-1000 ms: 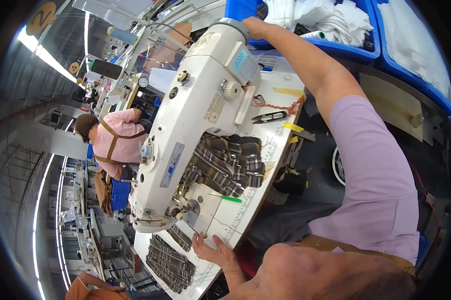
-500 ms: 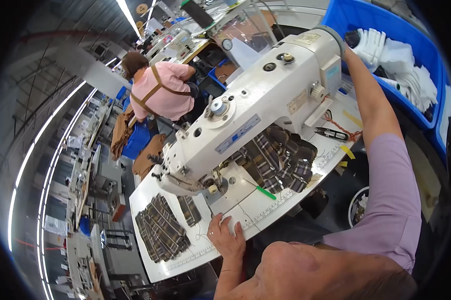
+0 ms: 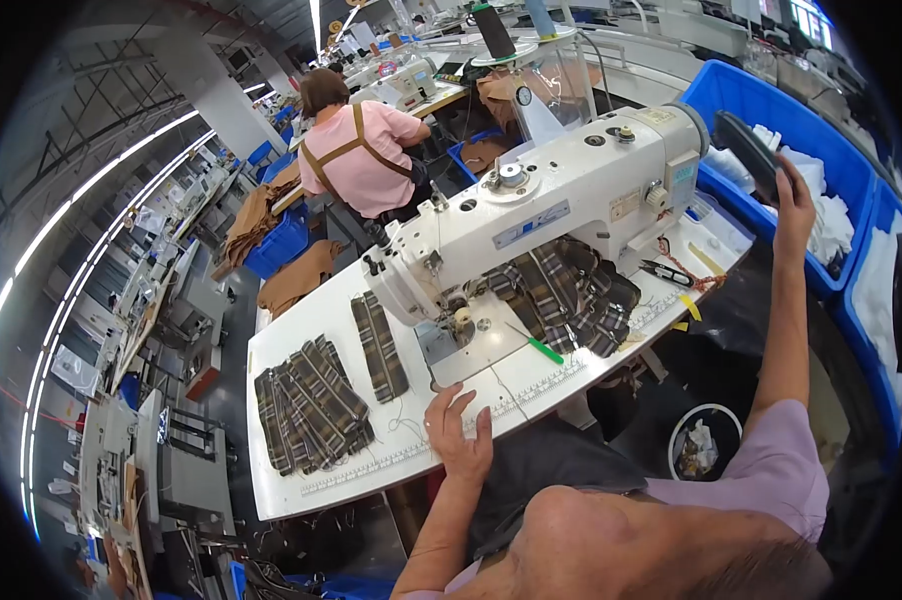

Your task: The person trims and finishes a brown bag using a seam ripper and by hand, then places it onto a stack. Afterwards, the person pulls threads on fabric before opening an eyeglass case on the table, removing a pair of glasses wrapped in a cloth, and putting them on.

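Note:
My right hand is raised beside the sewing machine's right end, closed on a dark oblong object whose kind I cannot make out. Below the needle area, at the table's front edge, my left hand has its fingers apart and holds nothing. The white sewing machine stands on the white table. Left of the needle lie a plaid strip and a fanned stack of plaid pieces. More plaid pieces sit beneath the machine arm, near a green-handled pointed tool.
Blue bins with white items stand at the right. Thread snips and a red cord lie on the table's right part. A round bin is on the floor below. A person in pink sits beyond the machine.
My right hand has come out from behind the machine's right end, and the dark object now shows in it. The left hand stays near the table edge. The view has turned and shifted.

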### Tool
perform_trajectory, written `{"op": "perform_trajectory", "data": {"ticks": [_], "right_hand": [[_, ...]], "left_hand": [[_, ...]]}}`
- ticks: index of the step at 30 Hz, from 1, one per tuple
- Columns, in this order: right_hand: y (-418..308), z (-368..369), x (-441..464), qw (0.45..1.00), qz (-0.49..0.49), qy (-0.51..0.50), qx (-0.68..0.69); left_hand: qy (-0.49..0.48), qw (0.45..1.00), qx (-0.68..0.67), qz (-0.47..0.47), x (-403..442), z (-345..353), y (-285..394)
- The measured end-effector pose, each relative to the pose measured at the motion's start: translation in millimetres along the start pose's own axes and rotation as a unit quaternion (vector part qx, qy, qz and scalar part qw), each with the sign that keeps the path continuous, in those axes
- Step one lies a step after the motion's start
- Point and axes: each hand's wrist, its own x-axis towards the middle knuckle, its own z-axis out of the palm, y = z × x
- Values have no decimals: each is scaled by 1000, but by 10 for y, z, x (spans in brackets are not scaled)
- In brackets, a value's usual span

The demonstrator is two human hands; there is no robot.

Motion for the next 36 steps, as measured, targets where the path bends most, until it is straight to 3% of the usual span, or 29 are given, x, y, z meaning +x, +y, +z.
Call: {"op": "perform_trajectory", "data": {"ticks": [1,3,4,6,8,11,13,16,21,24,25,28,29,30,32,36], "right_hand": [[-340,58,-290,999,4,-50,10],[-894,295,-921,989,0,-150,11],[-1146,451,-1270,980,-8,-199,4],[-1554,779,-1898,915,72,-362,161],[-1560,1123,-2377,835,29,-494,240],[-1566,1483,-3044,769,108,-563,284],[-1693,1667,-3361,767,192,-544,282],[-1727,1836,-3566,685,243,-647,230],[-1798,1965,-3741,712,163,-662,167],[-1816,1922,-3821,672,396,-604,164],[-1709,1947,-3830,678,389,-601,165],[-1759,1921,-3742,706,224,-662,113],[-1730,1923,-3730,710,238,-651,128],[-1685,1921,-3697,682,335,-640,116],[-1630,1969,-3649,684,405,-594,128],[-1491,1988,-3690,719,374,-565,158]], "left_hand": [[9,998,-51,-19,-35,4,48],[-52,939,-306,-146,-112,49,203],[-81,876,-424,-215,-165,52,294],[-107,758,-589,-260,-154,-24,500],[-73,620,-732,-272,-228,-109,467],[1,649,-677,-347,-250,-481,414],[25,706,-623,-335,-429,-688,270],[55,761,-553,-335,-578,-855,187],[58,748,-552,-365,-689,-971,-10],[70,763,-552,-329,-760,-917,-37],[76,755,-561,-331,-799,-898,-57],[95,728,-588,-338,-940,-817,-100],[83,723,-598,-337,-974,-832,-93],[64,712,-613,-336,-972,-852,-74],[55,698,-632,-333,-989,-874,-38],[52,647,-666,-368,-987,-889,-27]]}}
